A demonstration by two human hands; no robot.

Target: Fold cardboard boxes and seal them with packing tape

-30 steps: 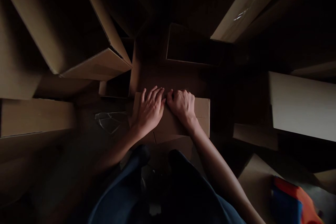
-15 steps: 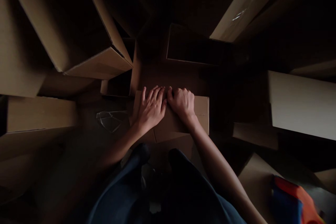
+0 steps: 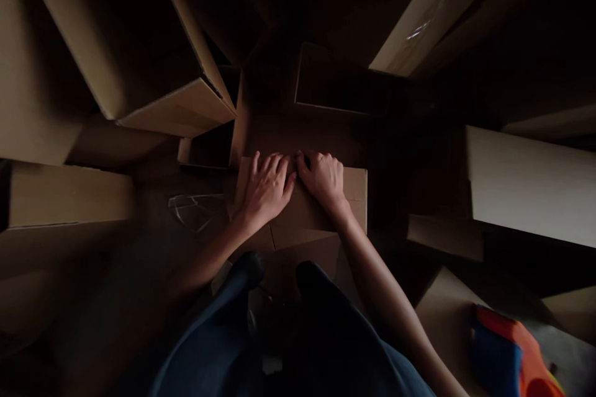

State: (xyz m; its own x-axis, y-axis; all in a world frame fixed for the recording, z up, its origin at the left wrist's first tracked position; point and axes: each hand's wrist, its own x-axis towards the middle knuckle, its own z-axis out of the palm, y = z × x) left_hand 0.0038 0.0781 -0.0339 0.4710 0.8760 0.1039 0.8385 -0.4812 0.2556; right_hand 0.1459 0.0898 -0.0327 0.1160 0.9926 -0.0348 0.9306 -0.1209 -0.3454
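Observation:
A closed cardboard box (image 3: 302, 214) lies in front of my knees in dim light. My left hand (image 3: 267, 191) rests flat on the left part of its top, fingers spread toward the far edge. Beside it, my right hand (image 3: 324, 180) is closed, with its fingers curled down at the far edge and the thumb close to the left hand. Whatever the right fingers hold, if anything, is hidden. Seams between the flaps show on the near side of the box.
Open cardboard boxes stand around me, with a large one (image 3: 179, 108) at upper left and a pale one (image 3: 531, 186) at right. Clear plastic (image 3: 195, 211) lies left of the box. An orange and blue object (image 3: 512, 347) sits at lower right.
The view has shifted slightly. Both hands keep nearly the same places on the box, and the box has not visibly moved.

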